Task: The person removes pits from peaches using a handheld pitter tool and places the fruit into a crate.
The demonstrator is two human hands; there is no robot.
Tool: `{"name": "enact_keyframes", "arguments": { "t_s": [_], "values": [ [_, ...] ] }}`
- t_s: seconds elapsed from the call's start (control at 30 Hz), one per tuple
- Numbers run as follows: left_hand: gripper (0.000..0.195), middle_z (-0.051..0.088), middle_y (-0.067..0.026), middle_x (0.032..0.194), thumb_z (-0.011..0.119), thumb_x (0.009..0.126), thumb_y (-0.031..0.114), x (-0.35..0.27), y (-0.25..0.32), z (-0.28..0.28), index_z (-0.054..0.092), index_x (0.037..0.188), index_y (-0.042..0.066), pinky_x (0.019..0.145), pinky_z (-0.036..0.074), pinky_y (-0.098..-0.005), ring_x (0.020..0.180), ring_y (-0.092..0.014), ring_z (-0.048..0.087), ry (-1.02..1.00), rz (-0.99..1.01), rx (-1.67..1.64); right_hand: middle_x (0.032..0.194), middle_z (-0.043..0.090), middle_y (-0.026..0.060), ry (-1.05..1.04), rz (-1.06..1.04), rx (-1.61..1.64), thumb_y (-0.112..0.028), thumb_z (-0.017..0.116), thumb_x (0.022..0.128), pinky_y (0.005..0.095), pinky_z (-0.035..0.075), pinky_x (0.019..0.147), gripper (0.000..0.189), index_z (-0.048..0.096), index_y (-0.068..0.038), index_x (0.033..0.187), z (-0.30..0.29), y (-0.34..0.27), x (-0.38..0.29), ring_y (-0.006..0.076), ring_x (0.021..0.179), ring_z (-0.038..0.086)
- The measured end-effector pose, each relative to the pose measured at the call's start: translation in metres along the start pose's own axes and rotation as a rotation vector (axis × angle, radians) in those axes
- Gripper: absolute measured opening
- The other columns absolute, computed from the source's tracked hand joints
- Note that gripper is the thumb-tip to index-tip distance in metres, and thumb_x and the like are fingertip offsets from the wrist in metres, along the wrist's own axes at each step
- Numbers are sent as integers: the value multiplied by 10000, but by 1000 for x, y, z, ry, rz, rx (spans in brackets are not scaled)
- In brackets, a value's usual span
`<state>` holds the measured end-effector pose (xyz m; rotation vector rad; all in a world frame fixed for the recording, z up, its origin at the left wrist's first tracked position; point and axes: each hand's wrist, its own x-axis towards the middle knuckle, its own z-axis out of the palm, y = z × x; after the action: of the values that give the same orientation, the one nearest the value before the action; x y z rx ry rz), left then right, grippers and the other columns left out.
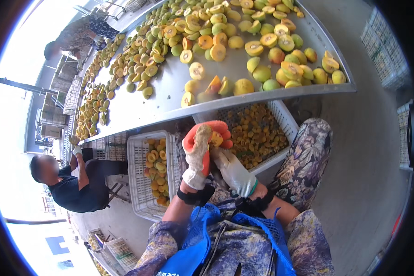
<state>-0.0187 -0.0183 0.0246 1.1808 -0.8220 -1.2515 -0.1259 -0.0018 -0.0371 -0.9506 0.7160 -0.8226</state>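
My left hand (204,146), in an orange-coated knit glove, grips a yellow piece of stone fruit (216,139) between thumb and fingers. Close below it is my right hand (235,171) in a white glove, its curled fingers reaching up to the fruit. Whether those fingers hold a small tool is hidden. Under my hands a white plastic crate (289,121) contains many small orange-brown pits or scraps (258,132). To the left, another white crate (148,210) holds yellow fruit halves (157,165).
A metal-topped table (165,100) with a raised rim spans the front, bearing many halved stone fruits (218,51). One person (79,183) sits at its left side; another (79,32) bends at the far left. Stacked crates (383,48) stand on the right.
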Motion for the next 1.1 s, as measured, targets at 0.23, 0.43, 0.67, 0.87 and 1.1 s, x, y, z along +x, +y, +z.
{"name": "enact_keyframes", "arguments": {
  "t_s": [0.23,0.43,0.67,0.87,1.1],
  "values": [
    [448,716,-100,984,652,998,426,-1,-5,3,707,1100,-7,695,619,-359,882,-196,704,-71,-41,-27,1030,696,123,52,-125,-64,-262,452,1105,357,517,818,338,640,11,1169,-6,8,-12,210,903,642],
    [439,718,-100,1006,663,994,417,3,-14,-6,707,1110,-4,689,621,-357,882,-188,701,-127,22,-124,1051,697,155,59,-95,-320,-292,434,1104,373,510,866,365,642,-5,1191,-9,6,-9,249,962,657],
    [388,717,-98,996,658,1008,366,-1,-10,3,712,1126,0,723,616,-348,859,-175,695,-54,64,-110,1017,703,196,132,-41,-386,-232,489,1091,362,519,817,305,629,1,1229,-17,2,-11,261,933,684],
    [356,714,-84,973,640,1021,330,-10,2,9,716,1121,-3,743,613,-331,853,-160,688,-51,138,-117,1008,698,157,139,-172,-414,-250,450,1099,372,523,792,320,623,0,1198,-15,12,-14,243,908,669],
    [365,720,-81,951,675,991,349,-12,12,-6,733,1078,-1,698,609,-312,828,-152,689,-107,160,-75,931,663,144,-23,-258,-486,-244,416,1103,380,509,751,326,615,8,1154,-4,-9,-11,260,805,628]
  ]
}}
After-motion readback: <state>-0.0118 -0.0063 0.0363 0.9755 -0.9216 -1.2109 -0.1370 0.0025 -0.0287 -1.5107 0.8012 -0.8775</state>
